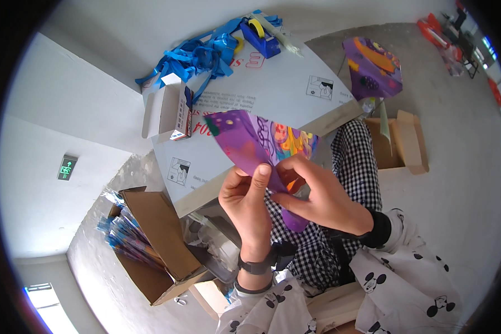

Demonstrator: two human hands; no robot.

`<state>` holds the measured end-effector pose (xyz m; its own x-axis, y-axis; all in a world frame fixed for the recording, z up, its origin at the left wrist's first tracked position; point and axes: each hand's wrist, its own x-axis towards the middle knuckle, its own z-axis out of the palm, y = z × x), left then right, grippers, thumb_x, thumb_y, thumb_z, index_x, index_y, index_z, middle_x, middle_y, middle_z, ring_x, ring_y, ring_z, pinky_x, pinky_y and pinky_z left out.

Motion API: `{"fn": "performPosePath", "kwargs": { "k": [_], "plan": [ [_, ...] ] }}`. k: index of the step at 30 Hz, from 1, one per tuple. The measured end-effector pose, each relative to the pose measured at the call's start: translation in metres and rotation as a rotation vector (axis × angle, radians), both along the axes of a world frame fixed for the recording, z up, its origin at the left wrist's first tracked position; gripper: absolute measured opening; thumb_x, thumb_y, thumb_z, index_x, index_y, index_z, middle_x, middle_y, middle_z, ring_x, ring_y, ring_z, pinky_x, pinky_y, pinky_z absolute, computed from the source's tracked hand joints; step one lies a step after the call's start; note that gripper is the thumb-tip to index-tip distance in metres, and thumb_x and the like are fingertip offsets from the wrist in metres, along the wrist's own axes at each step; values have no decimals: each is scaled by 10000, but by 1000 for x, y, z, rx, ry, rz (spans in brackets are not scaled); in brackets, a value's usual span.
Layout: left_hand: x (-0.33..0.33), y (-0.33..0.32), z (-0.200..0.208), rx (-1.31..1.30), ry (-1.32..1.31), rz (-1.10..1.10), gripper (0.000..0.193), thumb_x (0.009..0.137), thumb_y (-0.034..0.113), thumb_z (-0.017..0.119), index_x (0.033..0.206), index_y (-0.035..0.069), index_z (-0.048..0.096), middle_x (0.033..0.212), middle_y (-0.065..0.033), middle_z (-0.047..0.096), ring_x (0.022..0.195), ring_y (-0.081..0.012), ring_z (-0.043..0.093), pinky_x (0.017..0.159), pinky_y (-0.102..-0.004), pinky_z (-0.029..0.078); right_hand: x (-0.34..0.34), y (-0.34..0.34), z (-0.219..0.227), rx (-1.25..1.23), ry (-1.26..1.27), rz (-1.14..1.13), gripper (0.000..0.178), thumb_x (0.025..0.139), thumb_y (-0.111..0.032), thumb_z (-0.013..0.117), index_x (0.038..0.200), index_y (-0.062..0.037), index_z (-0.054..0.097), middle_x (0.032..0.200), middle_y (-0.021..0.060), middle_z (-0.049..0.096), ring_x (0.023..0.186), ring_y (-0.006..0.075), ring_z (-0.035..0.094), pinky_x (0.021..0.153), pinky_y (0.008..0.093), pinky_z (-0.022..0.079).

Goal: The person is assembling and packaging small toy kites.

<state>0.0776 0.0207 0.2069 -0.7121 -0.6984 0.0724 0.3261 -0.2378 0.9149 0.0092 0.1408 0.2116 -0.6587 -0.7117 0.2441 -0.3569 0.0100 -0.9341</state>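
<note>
A purple printed sheet (236, 139) with bright orange, yellow and white patterns is held up between both my hands, above my lap. It flares out toward the table and narrows downward, and its lower purple end hangs below my fingers. My left hand (249, 200) pinches its left edge, the thumb lying on top. From the other side my right hand (323, 195) grips the narrow middle, with fingers curled behind and partly hidden. A similar purple printed piece (373, 69) stands spread out beyond the table's right corner.
On the white-topped table (284, 83) lie blue straps (206, 55), a blue tape dispenser (260, 39) and an open small box (175, 108). An open carton (156, 239) of wrapped items stands at lower left, another cardboard box (412, 142) at right. A checkered-trousered leg (356, 161) is beside the table.
</note>
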Motion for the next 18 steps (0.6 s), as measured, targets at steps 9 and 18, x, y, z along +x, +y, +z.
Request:
{"fn": "performPosePath", "kwargs": {
  "k": [9, 18],
  "plan": [
    [26, -14, -43, -238, -118, 109, 679, 966, 442, 537, 1431, -18, 353, 1398, -167, 475, 1319, -258, 432, 1097, -412, 312, -66, 24, 17, -734, -810, -430, 263, 932, -145, 632, 1160, -20, 599, 1061, 65, 677, 887, 161, 667, 748, 282, 543],
    [49, 6, -115, 406, -112, -364, 388, 893, 188, 695, 1227, 26, 582, 1183, -65, 626, 1124, -182, 573, 1006, -363, 418, -100, 83, -32, -933, -880, -344, 288, 1011, -140, 472, 1268, -27, 539, 1227, 84, 623, 1108, 203, 611, 977, 371, 483]
  ]
}}
